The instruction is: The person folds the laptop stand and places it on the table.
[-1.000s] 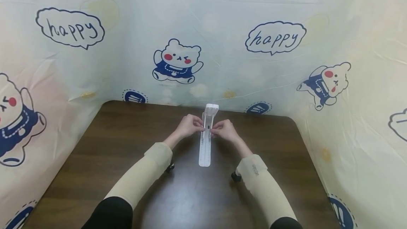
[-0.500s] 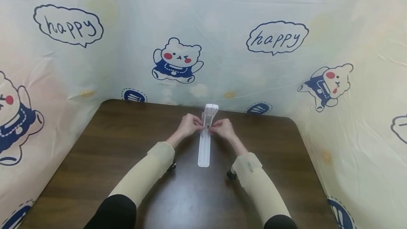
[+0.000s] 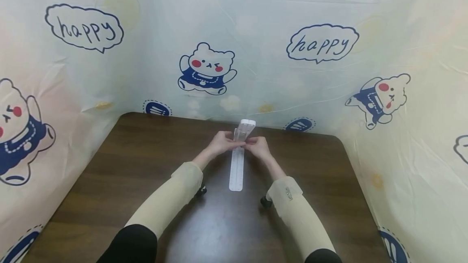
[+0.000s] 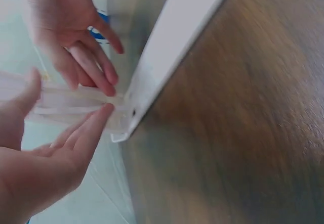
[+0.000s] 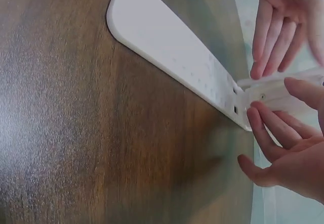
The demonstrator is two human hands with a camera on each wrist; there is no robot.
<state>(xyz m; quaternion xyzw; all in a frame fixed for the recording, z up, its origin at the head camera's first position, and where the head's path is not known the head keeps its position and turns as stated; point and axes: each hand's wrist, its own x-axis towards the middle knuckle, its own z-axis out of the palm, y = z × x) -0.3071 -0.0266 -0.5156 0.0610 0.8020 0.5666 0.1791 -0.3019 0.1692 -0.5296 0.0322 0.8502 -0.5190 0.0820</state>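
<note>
A white hinged plastic stand (image 3: 236,169) rests on the table with its long flat strip towards me. At its far end an upright arm (image 3: 248,124) with a thicker head rises and leans slightly right. My left hand (image 3: 222,142) reaches across the front of the hinge with fingers extended, tips right at the foot of the arm. From the other side my right hand (image 3: 257,147) brings loosely bent fingers to the same spot. In the right wrist view small slots show in the strip (image 5: 167,42) near the hinge. The fingers partly cover the hinge.
The brown wooden table (image 3: 120,173) ends close behind the stand. A pale cloth backdrop (image 3: 256,7) with bear drawings and "happy" bubbles surrounds it at the back and sides. Small black devices (image 3: 266,202) sit under both wrists.
My left fingers have gone from the left side of the stand to straighten across its front. The right hand has come slightly closer. The arm's head leans a little further right.
</note>
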